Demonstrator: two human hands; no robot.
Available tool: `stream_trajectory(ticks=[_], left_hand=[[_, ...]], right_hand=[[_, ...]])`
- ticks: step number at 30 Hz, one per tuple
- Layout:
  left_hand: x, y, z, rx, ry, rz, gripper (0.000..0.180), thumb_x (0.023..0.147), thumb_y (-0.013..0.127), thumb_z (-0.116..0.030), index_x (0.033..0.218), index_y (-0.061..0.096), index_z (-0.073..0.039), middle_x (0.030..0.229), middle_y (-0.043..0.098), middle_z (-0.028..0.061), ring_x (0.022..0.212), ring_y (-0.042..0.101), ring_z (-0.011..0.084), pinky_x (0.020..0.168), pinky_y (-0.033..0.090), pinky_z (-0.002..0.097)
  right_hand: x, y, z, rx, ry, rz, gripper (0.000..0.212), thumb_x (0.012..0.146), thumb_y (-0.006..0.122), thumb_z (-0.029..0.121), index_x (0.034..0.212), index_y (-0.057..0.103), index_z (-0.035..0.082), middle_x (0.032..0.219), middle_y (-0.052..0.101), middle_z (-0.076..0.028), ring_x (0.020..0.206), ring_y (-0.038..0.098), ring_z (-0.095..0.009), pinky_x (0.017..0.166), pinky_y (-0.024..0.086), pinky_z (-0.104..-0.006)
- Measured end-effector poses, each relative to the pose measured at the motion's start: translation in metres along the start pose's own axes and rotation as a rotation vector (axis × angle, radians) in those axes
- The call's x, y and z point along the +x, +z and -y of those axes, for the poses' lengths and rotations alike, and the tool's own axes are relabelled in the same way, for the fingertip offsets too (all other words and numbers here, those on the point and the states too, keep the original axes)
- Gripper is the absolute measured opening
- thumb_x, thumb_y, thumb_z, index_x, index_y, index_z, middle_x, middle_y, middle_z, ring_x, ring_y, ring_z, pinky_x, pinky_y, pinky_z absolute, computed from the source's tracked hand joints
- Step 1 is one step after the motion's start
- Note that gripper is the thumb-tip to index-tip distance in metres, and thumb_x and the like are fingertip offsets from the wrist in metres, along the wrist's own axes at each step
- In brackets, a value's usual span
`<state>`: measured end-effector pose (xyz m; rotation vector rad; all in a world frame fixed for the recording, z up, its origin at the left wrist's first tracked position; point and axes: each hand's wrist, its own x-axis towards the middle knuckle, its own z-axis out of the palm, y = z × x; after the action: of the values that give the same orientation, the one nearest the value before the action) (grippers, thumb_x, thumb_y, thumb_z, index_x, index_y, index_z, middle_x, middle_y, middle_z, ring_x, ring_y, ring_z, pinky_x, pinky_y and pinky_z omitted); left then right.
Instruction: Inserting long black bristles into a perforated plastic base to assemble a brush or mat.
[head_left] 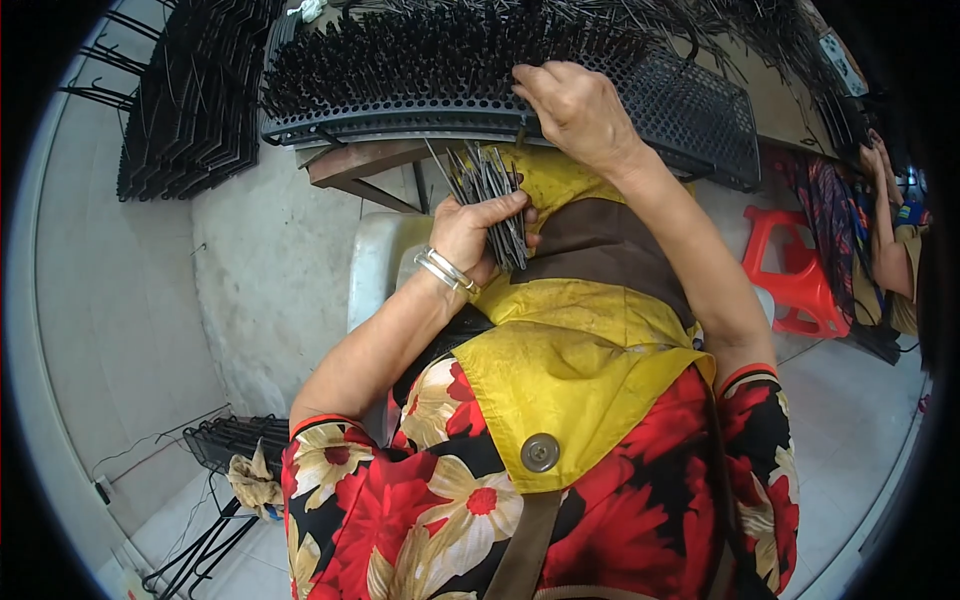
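Note:
My left hand [468, 232] is wrapped round a bundle of thin dark metal rods [488, 195], held above my lap with the thumb across it. The rods stick out past both sides of the grip. Ahead of me lies a long black perforated metal tray [715, 115]; many short dark rods [400, 65] stand upright in its left and middle parts. Over the tray's near side, at the right edge of the standing rods, is my right hand [583, 112]. Its thumb and fingers are pinched together, pointing left. Whatever lies between the fingertips is too small to make out.
The tray rests on a table with a brown frame [350, 165]. Stacked black racks [190, 100] stand at the far left. To the right are a red plastic stool [795, 280] and another person's arm [885, 215]. A yellow apron [560, 370] covers my lap.

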<state>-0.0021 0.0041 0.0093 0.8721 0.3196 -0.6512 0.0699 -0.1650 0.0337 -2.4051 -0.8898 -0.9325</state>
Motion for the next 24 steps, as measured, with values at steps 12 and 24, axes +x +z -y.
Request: stream_trajectory(ticks=[12,24], left_hand=[[-0.005,0.012,0.003,0.080,0.009,0.061,0.014,0.076,0.061,-0.004,0.087,0.054,0.002,0.079,0.059,0.0118,0.065,0.061,0.0237,0.057,0.054,0.0345],[-0.023,0.010,0.033,0.153,-0.146,0.169,0.017,0.079,0.056,-0.001,0.095,0.053,0.003,0.080,0.060,0.0102,0.068,0.059,0.0191,0.063,0.050,0.0293]], right_hand=[[-0.033,-0.030,0.052,0.861,0.941,0.347,0.016,0.075,0.061,0.004,0.087,0.058,-0.006,0.071,0.060,-0.006,0.062,0.055,-0.007,0.054,0.046,-0.0210],[-0.012,-0.048,-0.046,0.077,0.474,-0.506,0.013,0.075,0.066,0.008,0.083,0.061,0.000,0.066,0.058,-0.003,0.056,0.053,-0.008,0.051,0.042,-0.0216]])
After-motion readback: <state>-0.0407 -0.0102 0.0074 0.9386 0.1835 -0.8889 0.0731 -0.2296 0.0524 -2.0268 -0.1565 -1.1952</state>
